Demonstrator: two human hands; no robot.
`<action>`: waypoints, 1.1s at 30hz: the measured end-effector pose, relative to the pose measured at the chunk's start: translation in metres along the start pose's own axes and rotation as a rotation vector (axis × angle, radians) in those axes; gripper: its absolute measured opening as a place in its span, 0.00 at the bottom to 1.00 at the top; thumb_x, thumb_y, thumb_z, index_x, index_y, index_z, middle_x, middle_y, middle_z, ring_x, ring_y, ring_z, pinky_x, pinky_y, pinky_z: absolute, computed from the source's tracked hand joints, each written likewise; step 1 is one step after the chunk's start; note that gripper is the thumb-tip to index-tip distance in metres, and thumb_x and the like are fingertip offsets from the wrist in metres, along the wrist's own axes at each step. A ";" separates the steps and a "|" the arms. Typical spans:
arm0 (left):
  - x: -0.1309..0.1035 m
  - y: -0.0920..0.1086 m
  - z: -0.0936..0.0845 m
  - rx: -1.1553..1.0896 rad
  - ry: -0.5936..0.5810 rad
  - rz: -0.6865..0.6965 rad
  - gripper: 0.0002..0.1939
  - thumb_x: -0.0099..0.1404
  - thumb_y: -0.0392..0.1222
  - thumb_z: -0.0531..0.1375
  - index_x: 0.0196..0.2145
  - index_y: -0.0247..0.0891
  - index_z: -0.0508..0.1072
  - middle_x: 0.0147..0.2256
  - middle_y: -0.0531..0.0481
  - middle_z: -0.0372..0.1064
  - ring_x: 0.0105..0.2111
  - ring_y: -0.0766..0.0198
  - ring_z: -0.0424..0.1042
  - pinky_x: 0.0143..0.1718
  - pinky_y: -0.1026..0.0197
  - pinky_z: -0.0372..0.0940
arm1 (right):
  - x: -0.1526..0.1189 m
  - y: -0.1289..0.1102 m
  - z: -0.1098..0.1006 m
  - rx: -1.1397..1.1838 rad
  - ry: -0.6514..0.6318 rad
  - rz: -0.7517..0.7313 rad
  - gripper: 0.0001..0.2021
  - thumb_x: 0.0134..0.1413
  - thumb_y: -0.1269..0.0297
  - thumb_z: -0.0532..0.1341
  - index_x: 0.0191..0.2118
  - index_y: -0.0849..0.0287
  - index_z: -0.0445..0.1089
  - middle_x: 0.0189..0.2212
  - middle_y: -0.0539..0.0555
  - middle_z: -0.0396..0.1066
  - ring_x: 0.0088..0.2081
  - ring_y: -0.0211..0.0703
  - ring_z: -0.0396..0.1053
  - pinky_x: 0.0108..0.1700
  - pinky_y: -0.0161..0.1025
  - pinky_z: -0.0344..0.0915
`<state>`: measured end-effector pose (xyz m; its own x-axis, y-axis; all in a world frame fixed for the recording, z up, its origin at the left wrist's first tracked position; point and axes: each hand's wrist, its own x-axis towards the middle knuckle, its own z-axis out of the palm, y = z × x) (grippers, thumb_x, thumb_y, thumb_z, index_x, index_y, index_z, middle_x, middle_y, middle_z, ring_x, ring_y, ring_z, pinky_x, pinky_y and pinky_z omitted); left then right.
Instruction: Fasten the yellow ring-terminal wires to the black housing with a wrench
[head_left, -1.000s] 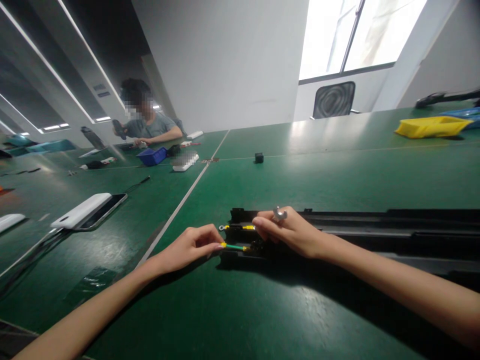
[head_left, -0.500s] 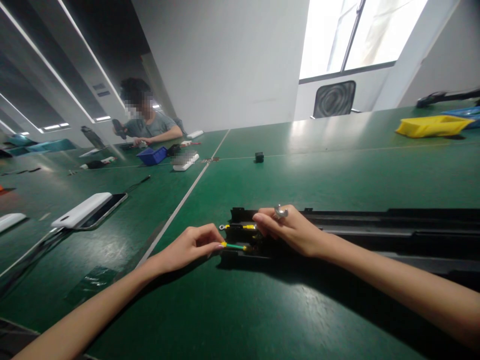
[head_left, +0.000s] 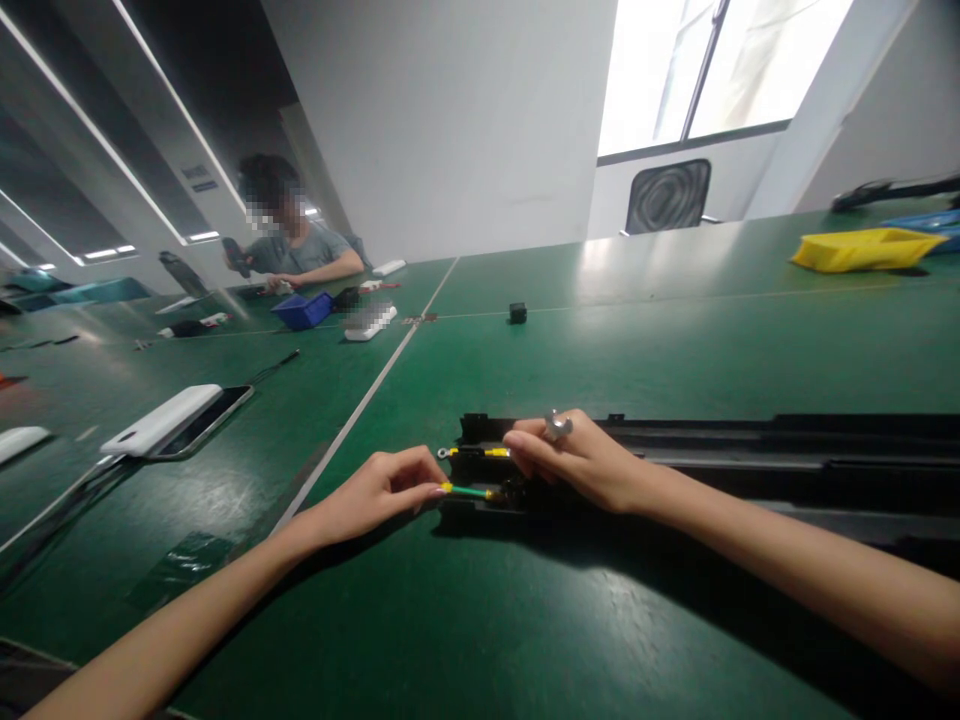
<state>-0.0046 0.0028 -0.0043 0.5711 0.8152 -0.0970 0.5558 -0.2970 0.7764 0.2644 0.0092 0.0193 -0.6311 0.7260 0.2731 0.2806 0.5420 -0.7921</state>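
My left hand is closed in a pinch on the yellow-sleeved end of a short green wire. The wire's other yellow sleeve lies inside the end of a long black channelled rail. Closed, with its fingertips down in the rail, my right hand grips a silver wrench; its open-ended head sticks up beside the index finger, while the rest is hidden. Just left of that hand, a second cable with yellow sleeves and a ring terminal extends over the rail's end.
A phone and a white power bank lie on the green table at left, with cables. Beyond are a small black block, a blue bin and a yellow bin. Another person sits across the table.
Both hands keep nearly the same position and grip. The wire, cable and rail show no clear movement; the view has shifted very slightly.
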 end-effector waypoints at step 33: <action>0.000 0.004 0.000 0.016 0.004 0.005 0.09 0.68 0.44 0.58 0.36 0.35 0.71 0.28 0.55 0.65 0.25 0.68 0.63 0.25 0.68 0.56 | 0.000 -0.001 0.000 0.032 0.000 0.013 0.23 0.65 0.52 0.49 0.22 0.60 0.61 0.17 0.45 0.55 0.20 0.33 0.55 0.24 0.31 0.52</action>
<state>-0.0027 0.0014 -0.0008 0.5714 0.8157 -0.0900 0.5625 -0.3094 0.7668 0.2641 0.0084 0.0199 -0.6275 0.7329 0.2626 0.2658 0.5187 -0.8126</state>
